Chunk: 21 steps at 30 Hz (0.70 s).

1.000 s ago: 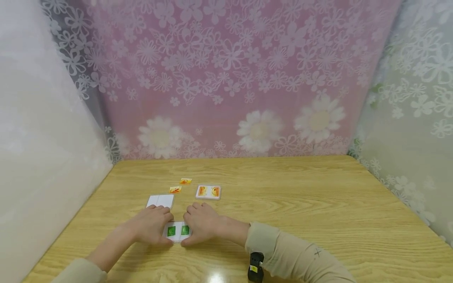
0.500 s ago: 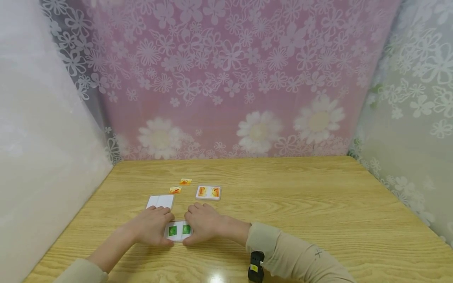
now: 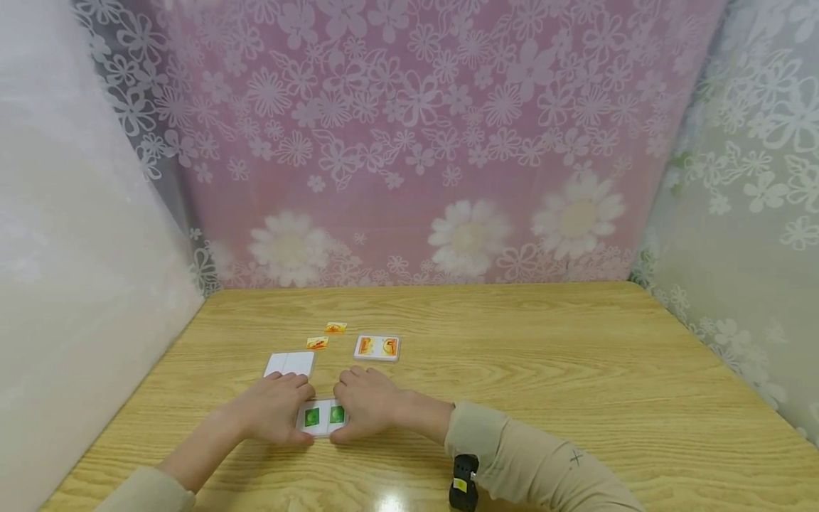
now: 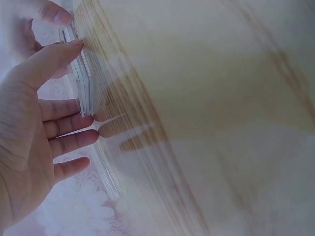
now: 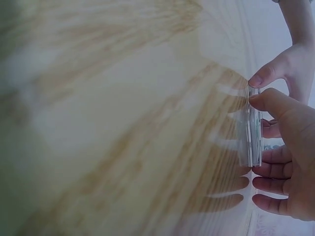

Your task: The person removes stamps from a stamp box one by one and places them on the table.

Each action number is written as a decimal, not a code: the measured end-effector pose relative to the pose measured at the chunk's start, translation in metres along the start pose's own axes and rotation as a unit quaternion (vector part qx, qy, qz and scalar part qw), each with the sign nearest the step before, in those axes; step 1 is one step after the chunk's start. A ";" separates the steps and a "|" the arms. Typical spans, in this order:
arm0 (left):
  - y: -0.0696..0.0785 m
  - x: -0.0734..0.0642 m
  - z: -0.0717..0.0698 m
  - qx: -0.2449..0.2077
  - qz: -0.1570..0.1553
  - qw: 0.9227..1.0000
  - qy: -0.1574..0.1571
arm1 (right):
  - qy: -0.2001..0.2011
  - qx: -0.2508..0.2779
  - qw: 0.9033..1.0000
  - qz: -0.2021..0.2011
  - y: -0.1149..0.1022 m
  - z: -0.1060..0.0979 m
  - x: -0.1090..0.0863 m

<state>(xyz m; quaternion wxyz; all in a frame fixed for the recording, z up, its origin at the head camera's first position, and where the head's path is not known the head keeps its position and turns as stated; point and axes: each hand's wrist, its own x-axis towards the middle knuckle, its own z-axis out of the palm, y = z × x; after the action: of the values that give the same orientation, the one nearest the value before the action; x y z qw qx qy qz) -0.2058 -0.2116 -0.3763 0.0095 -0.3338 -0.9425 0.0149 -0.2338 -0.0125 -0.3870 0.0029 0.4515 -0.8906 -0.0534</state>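
Observation:
On the near left part of the table, both hands hold a flat clear plastic case (image 3: pixel 322 427) with a white face and two green square pictures. My left hand (image 3: pixel 271 409) grips its left end, thumb at the near edge, some fingers at the far edge. My right hand (image 3: pixel 365 407) grips the right end likewise and covers part of it. In the left wrist view the thumb of the left hand (image 4: pixel 29 128) presses the layered clear edges (image 4: pixel 84 78). From the right wrist view, the case (image 5: pixel 254 130) lies close to the tabletop, with the right hand (image 5: pixel 290 152) pinching it.
Beyond the left hand lies a white two-panel card in a clear case (image 3: pixel 291 363). Two small orange picture cards (image 3: pixel 316 343) sit farther back. A clear case with two orange pictures (image 3: pixel 377 348) lies right of them. A black device (image 3: pixel 463 483) is by the right sleeve.
Over the last second, the green-picture case and my right hand have shifted very slightly to the right. In the last half second the hands stay nearly still; the other cards have not moved.

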 end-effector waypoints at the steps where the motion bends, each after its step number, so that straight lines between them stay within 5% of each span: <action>1: 0.000 0.000 0.000 0.000 0.000 1.000 0.000 | 0.001 0.002 1.000 0.000 0.000 0.000 0.000; 21: -0.001 -0.001 0.001 -0.005 -0.004 1.000 -0.002 | 0.003 0.009 1.000 0.001 -0.001 -0.003 0.000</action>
<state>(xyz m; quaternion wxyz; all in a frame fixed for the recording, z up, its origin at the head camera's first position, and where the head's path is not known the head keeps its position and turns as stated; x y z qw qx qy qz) -0.2056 -0.2126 -0.3770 0.0060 -0.3298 -0.9440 0.0112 -0.2329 -0.0132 -0.3845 0.0014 0.4505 -0.8917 -0.0444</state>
